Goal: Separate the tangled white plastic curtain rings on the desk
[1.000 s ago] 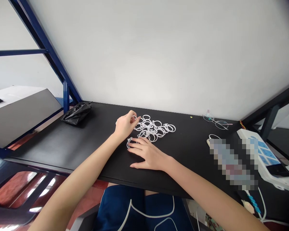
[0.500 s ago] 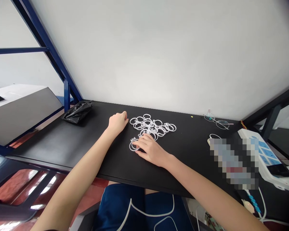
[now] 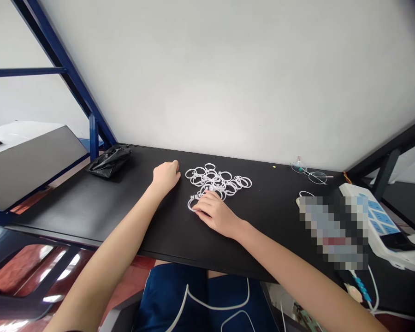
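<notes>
Your right hand [image 3: 217,214] pinches near ring [image 3: 189,203], just in front of other rings [image 3: 218,184] on table [image 3: 90,207]. Overlapping hoops could snag, drag along if tugged. Your left hand [image 3: 166,178] rests loosely curled, left of them; contents, can't tell. Versus one second ago: left off rings, right fingers bunched, not spread.

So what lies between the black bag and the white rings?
In the head view, the left hand lies between the black bag and the white rings, nearer the rings.
</notes>
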Available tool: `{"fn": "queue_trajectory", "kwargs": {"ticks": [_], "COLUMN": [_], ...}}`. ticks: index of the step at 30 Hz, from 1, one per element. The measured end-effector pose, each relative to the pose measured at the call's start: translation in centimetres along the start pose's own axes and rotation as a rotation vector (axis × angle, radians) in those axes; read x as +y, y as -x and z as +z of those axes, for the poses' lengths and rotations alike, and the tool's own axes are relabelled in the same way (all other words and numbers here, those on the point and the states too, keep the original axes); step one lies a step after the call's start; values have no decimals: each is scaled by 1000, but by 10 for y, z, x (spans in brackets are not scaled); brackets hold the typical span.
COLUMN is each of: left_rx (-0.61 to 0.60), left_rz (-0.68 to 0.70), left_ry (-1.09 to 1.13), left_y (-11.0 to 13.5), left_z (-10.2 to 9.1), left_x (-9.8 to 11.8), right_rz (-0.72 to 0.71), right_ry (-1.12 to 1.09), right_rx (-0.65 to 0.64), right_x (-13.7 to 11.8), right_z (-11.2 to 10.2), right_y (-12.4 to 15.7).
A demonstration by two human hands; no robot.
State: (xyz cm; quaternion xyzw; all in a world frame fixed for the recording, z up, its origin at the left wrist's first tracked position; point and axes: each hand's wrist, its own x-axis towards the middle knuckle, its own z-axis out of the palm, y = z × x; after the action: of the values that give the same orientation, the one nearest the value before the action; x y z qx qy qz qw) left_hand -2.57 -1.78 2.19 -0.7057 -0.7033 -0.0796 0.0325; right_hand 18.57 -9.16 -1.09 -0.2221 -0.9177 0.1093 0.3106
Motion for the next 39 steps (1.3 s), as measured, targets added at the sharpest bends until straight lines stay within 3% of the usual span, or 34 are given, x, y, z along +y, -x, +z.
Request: {"fn": "queue_trajectory", "kwargs": {"ticks": [4,9,16,20,25,31,39], "left_rx": [48,128,270,291,208,274,245], "left_rz": [18,94,548,723,821,938,915], "left_ry": [7,15,332,431,501,494,416], "left_y": [3,4,7,17,27,30,35], "left_z": [-2,-2,-1,-4,-4,-1,-3], "left_x": [3,6,19,32,41,49,57], "right_rz": [38,146,420,494,391,317,318], "right_ry": [-68,-160,-235,-310,-270,-187,-83], "right_rx": [79,374,614,697,675,593,561], "right_x": [-2,-5,-1,1,0,1,-1], "right_z": [1,-1,-4,-3,-5,-5,-4], "right_y": [0,0,0,0,-1,-1,-3]}}
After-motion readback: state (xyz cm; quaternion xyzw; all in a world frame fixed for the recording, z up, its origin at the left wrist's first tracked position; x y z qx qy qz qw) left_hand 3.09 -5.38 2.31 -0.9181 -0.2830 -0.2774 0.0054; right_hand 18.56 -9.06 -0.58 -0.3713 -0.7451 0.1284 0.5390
